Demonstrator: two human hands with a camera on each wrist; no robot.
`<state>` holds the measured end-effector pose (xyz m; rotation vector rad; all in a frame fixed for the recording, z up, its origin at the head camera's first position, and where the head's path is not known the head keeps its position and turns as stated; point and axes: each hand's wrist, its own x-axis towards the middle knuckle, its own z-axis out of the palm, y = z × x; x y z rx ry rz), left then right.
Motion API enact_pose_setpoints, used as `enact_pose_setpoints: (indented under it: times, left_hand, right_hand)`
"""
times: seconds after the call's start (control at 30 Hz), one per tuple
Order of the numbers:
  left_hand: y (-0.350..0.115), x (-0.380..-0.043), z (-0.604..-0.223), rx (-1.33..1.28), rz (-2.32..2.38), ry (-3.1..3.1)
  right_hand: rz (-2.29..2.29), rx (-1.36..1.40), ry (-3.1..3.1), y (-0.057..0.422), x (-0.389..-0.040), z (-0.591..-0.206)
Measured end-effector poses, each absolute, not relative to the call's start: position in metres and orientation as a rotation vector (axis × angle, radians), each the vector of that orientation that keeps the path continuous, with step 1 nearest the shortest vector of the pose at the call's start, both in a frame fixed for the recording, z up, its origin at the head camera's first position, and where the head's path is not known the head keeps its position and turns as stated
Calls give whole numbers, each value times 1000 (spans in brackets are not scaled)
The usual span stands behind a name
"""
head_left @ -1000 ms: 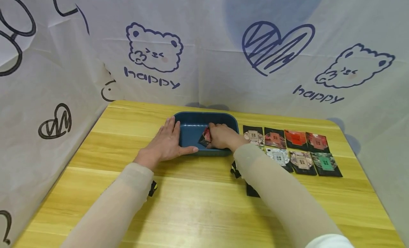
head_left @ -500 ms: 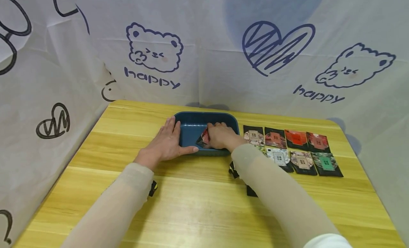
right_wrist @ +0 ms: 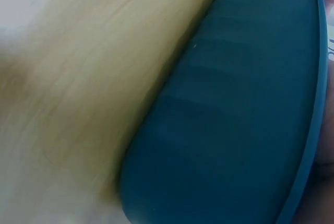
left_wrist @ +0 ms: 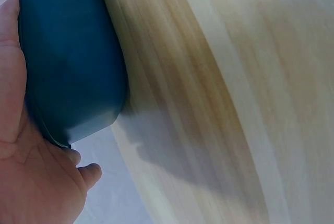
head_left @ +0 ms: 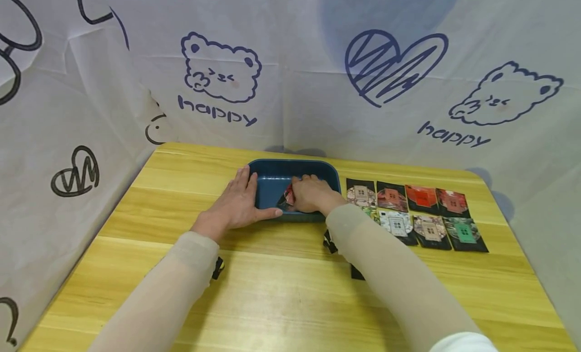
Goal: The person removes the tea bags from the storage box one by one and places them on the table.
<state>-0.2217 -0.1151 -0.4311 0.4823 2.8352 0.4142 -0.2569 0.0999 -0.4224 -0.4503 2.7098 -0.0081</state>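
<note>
A dark blue plastic box [head_left: 268, 190] with rounded corners stands on the table. My left hand [head_left: 232, 200] rests against its left end, fingers stretched along that rim and thumb along the front rim. In the left wrist view the left hand [left_wrist: 36, 177] lies beside the outer wall of the box [left_wrist: 73, 51]. Inside the box, my right hand [head_left: 310, 193], fingers bent, grips a small red-and-black sachet [head_left: 287, 198]; its right part is hidden by the hand. The right wrist view mostly shows the front wall of the box [right_wrist: 224, 104].
Right of the box, several flat printed sachets [head_left: 429, 232] lie in two rows, partly covered by the right sleeve. A black piece [head_left: 357, 272] shows below that forearm. White cloth [head_left: 308, 115] with drawings hangs behind and left of the wooden table [head_left: 272, 291].
My right hand has shifted slightly left inside the box, and the sachet has moved left with it. The left hand stays on the rim.
</note>
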Motion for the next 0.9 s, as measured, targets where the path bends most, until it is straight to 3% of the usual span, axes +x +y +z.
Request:
enact_pose_setpoints:
  times: [0.5,0.9]
  left_hand:
    - [-117,-221,-431,487,448,2831]
    - [-116,-221,-431,486,446,2823]
  right_hand:
    - [-146,-623,2637,115,-270,-412]
    - [26,-696,2598,106,-272,-418]
